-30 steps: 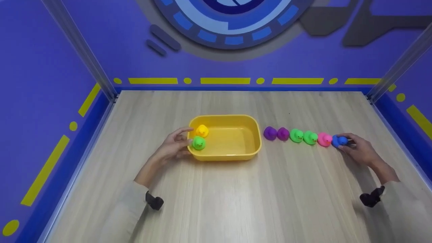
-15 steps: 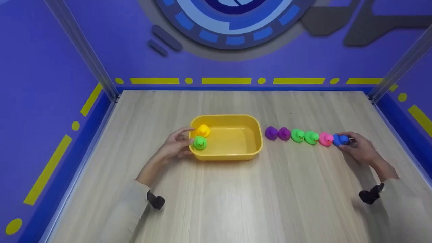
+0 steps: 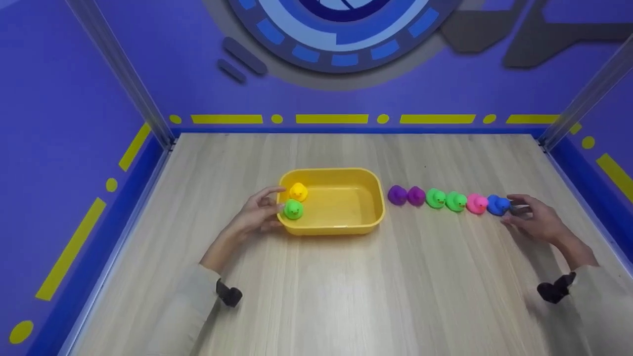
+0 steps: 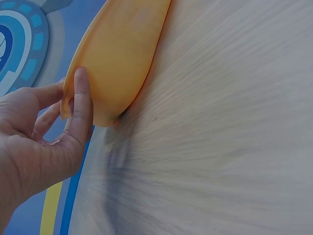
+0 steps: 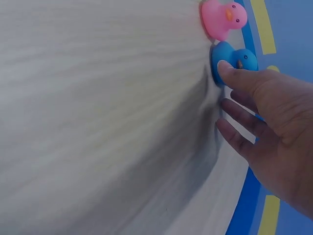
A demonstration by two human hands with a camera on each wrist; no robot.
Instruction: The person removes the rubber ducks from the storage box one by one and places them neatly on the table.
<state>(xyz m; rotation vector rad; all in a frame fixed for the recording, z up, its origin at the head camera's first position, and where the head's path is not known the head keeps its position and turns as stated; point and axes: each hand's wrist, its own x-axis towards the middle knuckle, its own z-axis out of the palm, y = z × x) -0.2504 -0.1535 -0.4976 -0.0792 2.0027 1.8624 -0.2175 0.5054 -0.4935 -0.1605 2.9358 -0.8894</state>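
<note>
At the left end of a yellow plastic basin (image 3: 331, 230), my left hand (image 3: 254, 213) holds the rim between thumb and fingers, seen closer in the left wrist view. Inside the basin by that end sit a yellow rubber duck (image 3: 298, 192) and a green rubber duck (image 3: 293, 209). My right hand (image 3: 539, 217) is just right of a blue rubber duck (image 3: 498, 204), fingers loosely spread and not gripping it. That duck stands upright at the right end of a row, beside a pink rubber duck (image 3: 477, 203).
Leftward the row continues with two green ducks (image 3: 436, 198) and two purple ducks (image 3: 397, 195), reaching near the basin's right side. Blue panels (image 3: 346, 99) enclose the wooden table (image 3: 336, 291) at the back and both sides.
My right hand has let go of the blue duck and drawn back a little to the right. The duck stays in the row. My left hand keeps its place at the basin.
</note>
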